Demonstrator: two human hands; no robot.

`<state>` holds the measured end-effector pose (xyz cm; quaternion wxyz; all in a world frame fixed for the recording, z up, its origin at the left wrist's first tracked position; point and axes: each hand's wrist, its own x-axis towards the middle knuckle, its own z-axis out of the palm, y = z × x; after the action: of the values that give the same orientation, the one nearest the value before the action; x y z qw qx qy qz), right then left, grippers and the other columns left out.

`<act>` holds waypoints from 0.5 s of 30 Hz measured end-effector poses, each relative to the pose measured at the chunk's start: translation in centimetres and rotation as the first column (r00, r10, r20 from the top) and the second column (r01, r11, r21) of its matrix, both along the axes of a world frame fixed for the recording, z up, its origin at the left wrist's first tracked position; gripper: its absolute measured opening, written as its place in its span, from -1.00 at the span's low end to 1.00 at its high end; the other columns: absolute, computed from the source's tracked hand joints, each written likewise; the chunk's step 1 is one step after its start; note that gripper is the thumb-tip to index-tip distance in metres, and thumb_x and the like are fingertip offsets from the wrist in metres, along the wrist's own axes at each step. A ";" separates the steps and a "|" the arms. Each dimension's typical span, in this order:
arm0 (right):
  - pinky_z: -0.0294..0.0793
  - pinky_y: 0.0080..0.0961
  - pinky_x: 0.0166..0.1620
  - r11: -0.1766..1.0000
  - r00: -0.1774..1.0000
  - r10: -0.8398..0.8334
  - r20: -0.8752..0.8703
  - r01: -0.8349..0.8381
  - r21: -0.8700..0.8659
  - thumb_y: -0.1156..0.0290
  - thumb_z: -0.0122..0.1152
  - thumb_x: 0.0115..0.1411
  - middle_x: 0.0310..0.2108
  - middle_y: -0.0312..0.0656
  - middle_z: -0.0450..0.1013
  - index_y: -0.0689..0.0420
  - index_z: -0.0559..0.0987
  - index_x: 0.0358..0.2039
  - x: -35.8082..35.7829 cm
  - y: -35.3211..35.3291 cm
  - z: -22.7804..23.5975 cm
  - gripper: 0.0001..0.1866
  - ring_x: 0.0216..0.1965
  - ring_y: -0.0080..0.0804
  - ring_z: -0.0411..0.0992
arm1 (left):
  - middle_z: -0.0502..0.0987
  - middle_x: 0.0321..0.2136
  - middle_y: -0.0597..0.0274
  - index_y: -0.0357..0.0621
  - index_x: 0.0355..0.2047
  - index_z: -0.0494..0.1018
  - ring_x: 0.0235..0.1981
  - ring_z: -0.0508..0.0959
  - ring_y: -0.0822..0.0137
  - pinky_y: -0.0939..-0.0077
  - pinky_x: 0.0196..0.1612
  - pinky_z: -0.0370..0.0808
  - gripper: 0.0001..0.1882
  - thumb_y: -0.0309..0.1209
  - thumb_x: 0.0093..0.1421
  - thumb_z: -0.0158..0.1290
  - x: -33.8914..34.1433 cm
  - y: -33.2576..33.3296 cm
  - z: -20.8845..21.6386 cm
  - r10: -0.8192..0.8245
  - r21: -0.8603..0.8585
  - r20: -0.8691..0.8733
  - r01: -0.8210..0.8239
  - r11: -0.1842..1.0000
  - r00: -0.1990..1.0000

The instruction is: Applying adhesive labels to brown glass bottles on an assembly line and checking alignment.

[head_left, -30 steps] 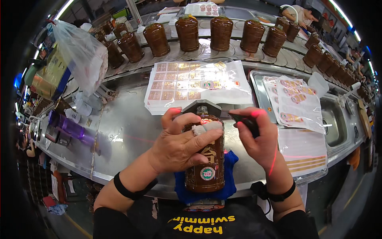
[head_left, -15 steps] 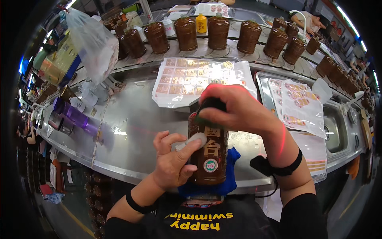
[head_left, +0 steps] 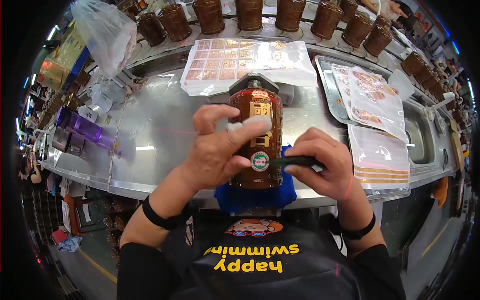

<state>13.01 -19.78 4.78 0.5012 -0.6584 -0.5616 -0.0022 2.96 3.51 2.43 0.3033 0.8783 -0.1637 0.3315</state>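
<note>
Left hand (head_left: 212,150), half open, touches the brown bottle (head_left: 273,142) over the near blue cloth (head_left: 225,196); right hand (head_left: 322,165) pinches a dark tool (head_left: 287,161). Its tip seems to touch the round sticker (head_left: 259,161); pushing too hard might tear that.

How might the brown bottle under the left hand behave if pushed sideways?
The brown bottle looks glossy, so a grip could slip. Its rounded sides suggest it might roll, though the blue cloth at its near end may add friction. Weight is hard to judge.
</note>
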 end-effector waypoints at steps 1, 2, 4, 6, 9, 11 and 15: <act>0.37 -0.49 -0.42 1.000 0.997 -0.015 -0.081 0.015 -0.008 0.54 0.36 0.00 -0.46 -0.17 0.45 0.20 0.55 -0.29 -0.6 -0.8 -0.3 -0.77 -0.47 -0.34 0.43 | 0.56 -0.29 0.28 -0.05 0.02 0.49 0.03 0.28 0.20 0.16 0.15 0.12 -0.47 0.06 0.30 -0.15 -0.2 0.1 -0.1 -0.017 0.198 -0.023 0.021 0.980 1.000; 0.37 -0.49 -0.42 0.999 0.996 -0.032 -0.079 0.031 -0.013 0.54 0.36 0.00 -0.46 -0.17 0.45 0.20 0.55 -0.29 -0.9 -1.4 -0.6 -0.77 -0.47 -0.34 0.43 | 0.58 -0.28 0.34 0.00 0.04 0.49 0.04 0.27 0.22 0.11 0.19 0.05 -0.45 0.10 0.30 -0.18 -0.4 0.0 -0.3 -0.031 0.387 -0.046 0.047 0.921 0.998; 0.37 -0.55 -0.44 0.977 0.947 -0.208 -0.247 0.187 -0.106 0.53 0.28 0.10 -0.46 -0.14 0.46 0.24 0.52 -0.24 -1.4 -3.4 -1.2 -0.80 -0.51 -0.44 0.43 | 0.61 -0.31 0.40 0.04 0.02 0.51 0.01 0.30 0.26 0.02 0.19 0.02 -0.44 0.11 0.30 -0.22 -1.3 -1.2 -0.7 -0.077 0.380 -0.056 0.092 0.920 0.995; 0.44 -0.52 -0.34 0.978 0.910 -0.210 -0.357 0.193 -0.083 0.55 0.18 0.16 -0.37 -0.10 0.48 0.26 0.48 -0.15 -1.8 -3.9 -2.0 -0.77 -0.44 -0.39 0.47 | 0.61 -0.31 0.38 0.04 0.00 0.52 -0.02 0.32 0.26 0.02 0.20 0.02 -0.45 0.11 0.30 -0.21 -2.7 -1.8 -0.7 -0.089 0.379 -0.091 0.117 0.918 0.992; 0.44 -0.36 0.00 0.983 0.983 -0.183 -0.023 0.183 -0.008 0.74 0.09 -0.03 0.10 0.07 0.36 0.19 0.51 -0.18 -1.7 -4.6 -2.7 -0.64 0.06 -0.02 0.38 | 0.59 -0.24 0.34 0.03 -0.04 0.53 -0.04 0.34 0.22 -0.03 0.23 0.01 -0.55 0.02 0.26 -0.06 -4.1 -2.5 -0.6 -0.054 0.392 -0.093 0.087 0.916 0.994; 0.44 -0.36 0.04 0.965 0.967 -0.254 0.033 0.256 -0.061 0.82 0.00 -0.04 0.11 0.06 0.37 0.22 0.55 -0.22 -1.7 -6.7 -2.5 -0.63 0.09 -0.03 0.39 | 0.57 -0.19 0.32 0.01 -0.06 0.52 -0.03 0.33 0.17 -0.06 0.23 0.02 -0.60 -0.10 0.16 0.10 -4.0 -2.7 -1.5 -0.024 0.397 -0.009 0.025 0.918 1.000; 0.44 -0.32 0.05 0.634 0.689 -0.639 0.341 0.723 -0.274 0.77 0.03 -0.04 0.02 -0.01 0.44 0.18 0.61 -0.23 0.5 -15.2 -4.2 -0.63 0.07 -0.07 0.38 | 0.36 0.10 -0.07 -0.24 0.14 0.28 0.14 0.22 -0.13 0.00 0.27 0.03 -0.44 -0.33 0.15 0.12 -4.2 -4.2 -3.9 0.165 0.269 0.035 -0.168 0.948 0.986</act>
<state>13.56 -35.03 0.54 0.2593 -0.9028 -0.3079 -0.1512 -1.20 -0.65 -1.51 0.1503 0.9201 -0.1347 0.3356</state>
